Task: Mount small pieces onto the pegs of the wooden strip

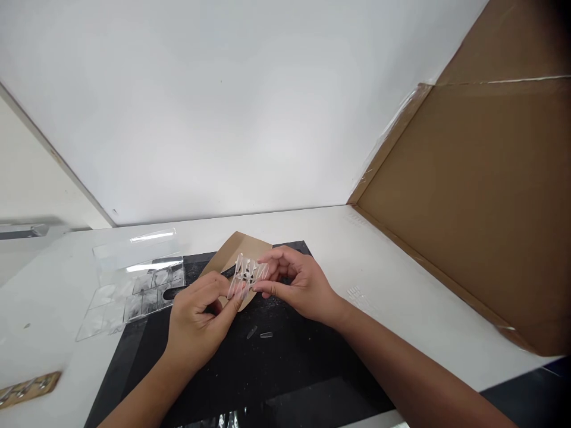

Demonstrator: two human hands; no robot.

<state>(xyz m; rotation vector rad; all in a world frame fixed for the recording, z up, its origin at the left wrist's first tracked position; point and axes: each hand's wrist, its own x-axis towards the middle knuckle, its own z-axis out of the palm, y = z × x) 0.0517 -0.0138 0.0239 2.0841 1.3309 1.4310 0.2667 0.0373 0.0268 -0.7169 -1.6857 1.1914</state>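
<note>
A small clear plastic piece with rows of narrow prongs [247, 274] is held between both hands above a brown paper sheet [238, 242]. My left hand [198, 312] pinches its lower left side between thumb and fingers. On the right side, my right hand [303, 282] grips it, thumb below and fingers above. Two small clear slivers, one of them [266, 334] lying flat, rest on the black mat [285, 368] below the hands. Part of a dark, narrow object [229, 271] shows behind the clear piece.
A clear compartment box [147, 291] with its lid raised lies at the left, partly on the mat. Another clear pronged piece [359, 296] is on the white table [330, 232] at right. Cardboard [482, 196] stands at right; a wooden strip with metal parts [31, 387] lies lower left.
</note>
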